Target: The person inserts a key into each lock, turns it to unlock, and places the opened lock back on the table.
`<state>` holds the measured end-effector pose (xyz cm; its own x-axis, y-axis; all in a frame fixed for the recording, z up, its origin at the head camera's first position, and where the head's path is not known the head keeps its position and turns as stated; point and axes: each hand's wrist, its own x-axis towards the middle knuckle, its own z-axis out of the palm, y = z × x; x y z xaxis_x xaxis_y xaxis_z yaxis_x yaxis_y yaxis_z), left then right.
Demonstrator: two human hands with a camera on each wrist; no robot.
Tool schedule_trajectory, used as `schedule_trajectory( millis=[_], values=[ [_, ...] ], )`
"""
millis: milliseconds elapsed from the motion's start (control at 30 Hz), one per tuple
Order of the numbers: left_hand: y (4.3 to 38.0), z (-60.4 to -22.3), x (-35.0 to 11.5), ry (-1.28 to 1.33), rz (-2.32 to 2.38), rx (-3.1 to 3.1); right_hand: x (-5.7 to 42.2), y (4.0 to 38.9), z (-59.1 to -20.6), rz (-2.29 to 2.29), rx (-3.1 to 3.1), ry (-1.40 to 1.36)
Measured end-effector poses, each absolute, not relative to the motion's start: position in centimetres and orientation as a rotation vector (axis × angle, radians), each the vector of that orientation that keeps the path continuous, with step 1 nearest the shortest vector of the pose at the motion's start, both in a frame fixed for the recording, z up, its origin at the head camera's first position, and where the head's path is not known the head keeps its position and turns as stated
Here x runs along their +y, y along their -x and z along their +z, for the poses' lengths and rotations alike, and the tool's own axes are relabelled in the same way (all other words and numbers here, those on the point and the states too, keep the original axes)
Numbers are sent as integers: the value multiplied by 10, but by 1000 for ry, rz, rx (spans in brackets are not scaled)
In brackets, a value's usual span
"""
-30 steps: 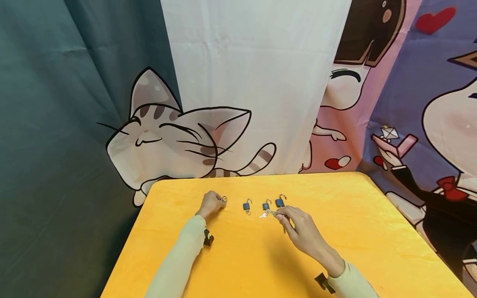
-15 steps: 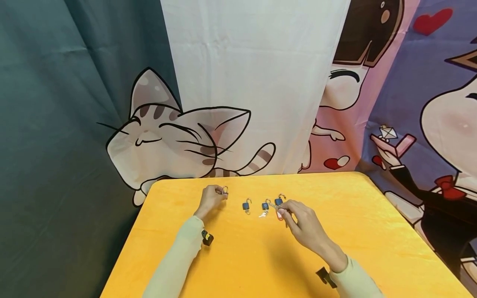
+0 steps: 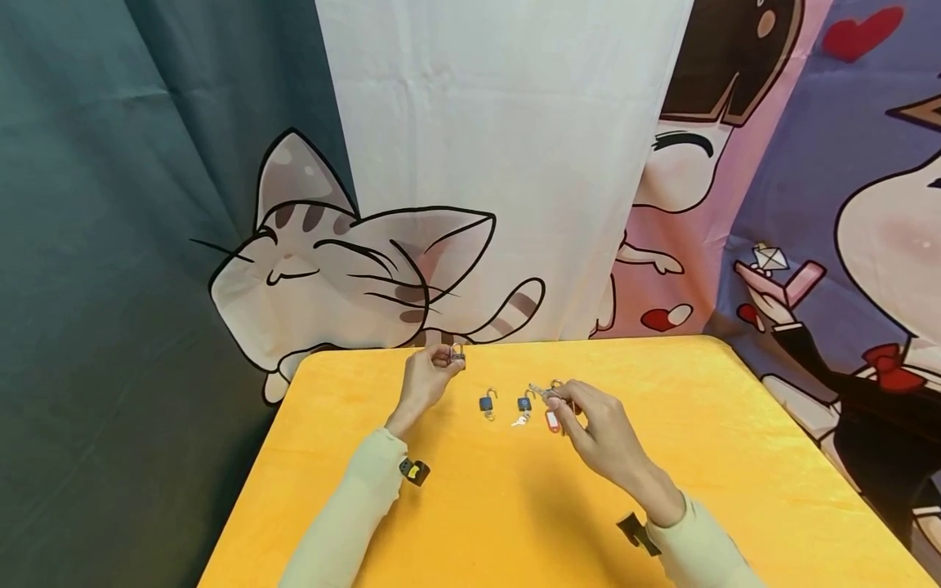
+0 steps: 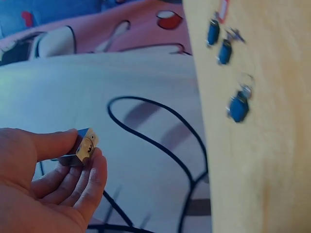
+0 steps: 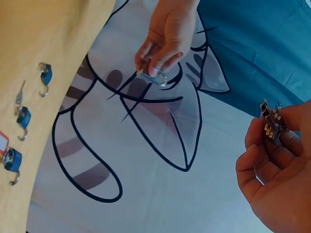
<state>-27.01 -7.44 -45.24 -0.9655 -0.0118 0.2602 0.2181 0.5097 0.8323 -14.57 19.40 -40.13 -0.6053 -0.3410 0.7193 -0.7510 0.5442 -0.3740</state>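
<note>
My left hand (image 3: 426, 380) pinches a small padlock (image 4: 83, 150) between thumb and fingers, held above the table. Its shackle points up in the head view, and its keyhole end shows in the left wrist view. My right hand (image 3: 606, 429) holds a bunch of small metal keys (image 5: 273, 124), one key pointing left toward the padlock. Between and below the hands lie a blue padlock (image 3: 486, 403) with a ring and a second blue padlock (image 3: 524, 404) with keys. A third blue padlock (image 5: 12, 159) is mostly hidden by my right hand in the head view.
A red-rimmed key tag (image 3: 553, 421) lies beside the third padlock. All three padlocks on the table have raised, swung-out shackles. The yellow table (image 3: 470, 506) ends at a printed cartoon curtain (image 3: 500, 163) behind it.
My left hand has risen and moved slightly right with the padlock. My right hand has lifted the keys a little, now covering much of the third padlock; the red-rimmed tag has come into view.
</note>
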Motion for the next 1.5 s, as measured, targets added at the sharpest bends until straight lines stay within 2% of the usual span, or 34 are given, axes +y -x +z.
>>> schedule_trajectory(
  millis=[700, 1100, 1500],
  values=[
    [217, -394, -51, 403, -2075, -2075, 177, 144, -378, 1033, -2059, -860],
    [191, -371, -44, 422, -2315, -1883, 166, 144, -377, 1118, -2012, -856],
    [169, -360, -39, 494, -2746, -1585, 152, 142, -375, 1104, -2038, -844]
  ],
)
